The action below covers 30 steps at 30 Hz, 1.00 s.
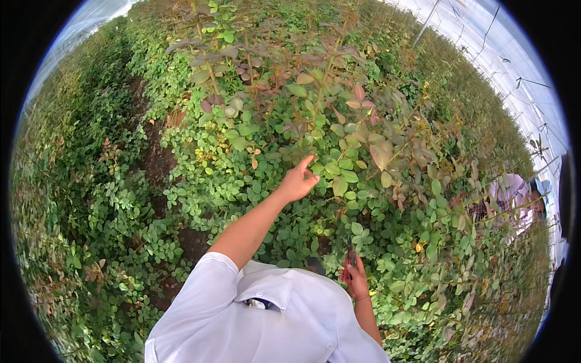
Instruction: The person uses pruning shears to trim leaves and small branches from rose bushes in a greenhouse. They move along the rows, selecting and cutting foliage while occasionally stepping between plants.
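Observation:
My left hand (pixel 297 182) reaches out over the rose bushes (pixel 336 170), index finger extended and thumb held apart from it. Nothing shows in its grasp, and green leaves lie just beyond the fingertips. Low by my right side, my right hand (pixel 357 277) is closed around red-handled pruning shears (pixel 350 262). Their dark blades point up and away from me, partly lost among the leaves. Reddish young leaves (pixel 380 154) stand on taller stems in front of my left hand.
Bare soil (pixel 156 156) shows in a strip between the plant rows at left. To the right, a person (pixel 510 199) in light clothing is among the bushes. White greenhouse sheeting (pixel 529 59) and a slanted support pole (pixel 426 22) rise at upper right.

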{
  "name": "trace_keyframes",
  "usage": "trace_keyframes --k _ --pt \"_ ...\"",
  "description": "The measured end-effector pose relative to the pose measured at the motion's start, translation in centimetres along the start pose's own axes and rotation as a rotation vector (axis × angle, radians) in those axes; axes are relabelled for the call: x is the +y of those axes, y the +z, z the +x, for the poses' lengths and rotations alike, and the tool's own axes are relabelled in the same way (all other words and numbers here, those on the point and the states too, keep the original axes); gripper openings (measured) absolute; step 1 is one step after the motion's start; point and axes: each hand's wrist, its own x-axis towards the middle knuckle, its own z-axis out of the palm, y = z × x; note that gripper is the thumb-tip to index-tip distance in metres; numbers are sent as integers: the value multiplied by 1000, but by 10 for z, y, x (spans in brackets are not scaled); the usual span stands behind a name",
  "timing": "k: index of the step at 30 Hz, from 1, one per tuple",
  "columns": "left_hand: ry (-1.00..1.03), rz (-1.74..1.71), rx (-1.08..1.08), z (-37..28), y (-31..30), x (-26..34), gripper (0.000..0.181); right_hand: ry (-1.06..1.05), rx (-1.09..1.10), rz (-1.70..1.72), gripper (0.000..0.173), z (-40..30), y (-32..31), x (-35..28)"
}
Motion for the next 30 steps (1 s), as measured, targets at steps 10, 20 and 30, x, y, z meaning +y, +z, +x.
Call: trace_keyframes --k 10,20,30 --pt "-147 -187 254 33 2 -76 31 -25 307 50 65 -27 -17 31" --pt "-272 -147 264 161 -49 -170 45 148 396 -485 53 -58 -30 101" --pt "-206 -75 330 233 -22 -202 34 411 538 -666 56 -81 0 128"
